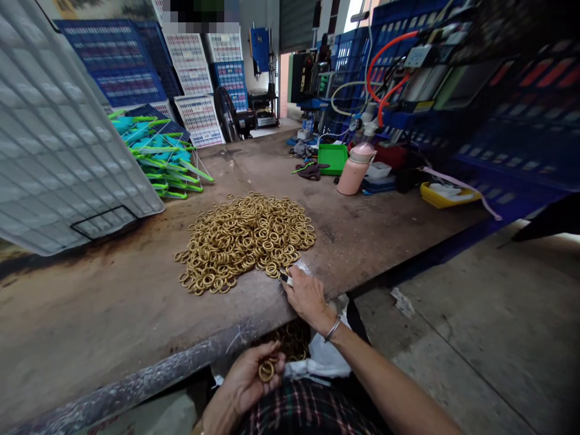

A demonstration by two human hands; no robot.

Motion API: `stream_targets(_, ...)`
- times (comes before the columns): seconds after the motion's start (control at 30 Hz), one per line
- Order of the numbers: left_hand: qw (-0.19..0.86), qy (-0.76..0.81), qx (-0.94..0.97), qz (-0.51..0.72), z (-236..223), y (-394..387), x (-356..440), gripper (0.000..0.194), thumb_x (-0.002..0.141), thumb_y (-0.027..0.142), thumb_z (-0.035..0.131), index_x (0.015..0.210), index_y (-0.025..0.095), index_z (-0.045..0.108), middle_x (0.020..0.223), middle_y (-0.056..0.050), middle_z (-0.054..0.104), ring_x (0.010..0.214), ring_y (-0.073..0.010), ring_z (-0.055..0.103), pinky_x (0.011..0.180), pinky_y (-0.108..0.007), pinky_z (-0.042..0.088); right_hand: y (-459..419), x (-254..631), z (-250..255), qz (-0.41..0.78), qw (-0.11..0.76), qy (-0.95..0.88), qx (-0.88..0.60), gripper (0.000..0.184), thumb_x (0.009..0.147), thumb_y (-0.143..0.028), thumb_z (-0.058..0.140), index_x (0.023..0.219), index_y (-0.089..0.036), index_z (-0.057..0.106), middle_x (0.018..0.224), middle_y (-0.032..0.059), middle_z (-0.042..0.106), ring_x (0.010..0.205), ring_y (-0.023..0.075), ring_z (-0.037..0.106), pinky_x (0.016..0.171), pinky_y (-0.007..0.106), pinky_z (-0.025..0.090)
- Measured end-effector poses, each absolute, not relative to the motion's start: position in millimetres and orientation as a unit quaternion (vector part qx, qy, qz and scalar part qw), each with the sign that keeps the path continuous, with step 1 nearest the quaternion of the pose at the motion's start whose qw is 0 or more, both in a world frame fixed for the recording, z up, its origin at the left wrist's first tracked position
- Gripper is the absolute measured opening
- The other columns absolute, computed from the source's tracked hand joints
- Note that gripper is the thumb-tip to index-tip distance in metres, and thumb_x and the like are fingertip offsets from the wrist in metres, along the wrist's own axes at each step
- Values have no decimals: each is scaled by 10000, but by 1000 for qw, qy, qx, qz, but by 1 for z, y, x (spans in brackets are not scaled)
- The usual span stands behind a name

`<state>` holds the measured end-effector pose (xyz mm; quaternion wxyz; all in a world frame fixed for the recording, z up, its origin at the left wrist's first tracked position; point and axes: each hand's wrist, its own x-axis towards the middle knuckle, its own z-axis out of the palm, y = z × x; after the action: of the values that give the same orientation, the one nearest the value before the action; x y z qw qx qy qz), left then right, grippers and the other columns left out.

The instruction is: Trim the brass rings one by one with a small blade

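We have our left hand (249, 373) low down, just in front of the table (113, 308), with the palm turned up. Its fingers curl around a few gold rings (266, 371), and we can see one ring facing us. Our right hand (309, 296) is on the table near its front edge, with the fingers bent down. A small black and white thing (286, 278) is at its fingertips, right beside the big pile of rings (247, 235). We cannot tell if those fingers pinch it or wear it, or if they touch a ring. A shiny bracelet (332, 329) goes around our right wrist.

The big pile sits on the table, in front of us and a bit to the left. More rings (293, 339) are under the table edge, between our hands, beside a white bag (328, 356). Checked cloth (303, 409) covers our lap.

To the left we see a big white basket (77, 145), tipped on a slant, with bright green and blue plastic pieces (165, 154) behind it. Past the pile, on the right, a pink bottle (352, 175) stands up near a green tray (333, 159). A yellow dish (432, 197) is farther right.
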<state>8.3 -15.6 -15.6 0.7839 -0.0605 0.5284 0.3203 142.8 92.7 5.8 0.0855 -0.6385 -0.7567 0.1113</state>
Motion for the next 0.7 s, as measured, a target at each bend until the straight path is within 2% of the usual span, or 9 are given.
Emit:
stream_targets(0.13,756,535,-110,362,-23,-16,13,110,814,165,524,754,75,538,619,-108,644,530,-155,626,475,-229,489,93,137,7,101,74,-757,-641,197,849,-278,432,1026,-201,475,1010,72,613,828,201,599,648,281,365)
stream_targets(0.23,735,527,-124,408,-28,-16,14,48,791,125,547,808,88,522,673,-109,655,616,-198,660,521,-257,514,94,137,8,100,77,-760,-637,194,845,-243,417,1025,-200,476,1016,70,605,837,191,594,652,275,363)
stream_targets(0.37,722,512,-133,445,-33,-18,14,106,765,96,561,842,120,492,744,-106,660,693,-249,675,560,-298,531,92,136,6,86,83,-758,-642,194,831,-220,417,1016,-198,474,1003,62,595,824,186,591,648,270,358)
stream_targets(0.57,707,502,-141,477,-36,-24,12,161,749,58,551,876,127,481,732,-87,640,687,-227,676,634,-321,548,87,138,0,92,106,-758,-637,200,811,-190,435,1005,-204,480,998,50,587,811,168,582,654,255,354)
stream_targets(0.7,699,511,-133,482,-34,-26,10,130,757,53,543,844,125,477,706,-78,625,668,-219,676,612,-305,548,85,145,-6,122,172,-775,-597,202,780,-133,432,953,-195,516,892,31,624,805,173,584,664,247,360)
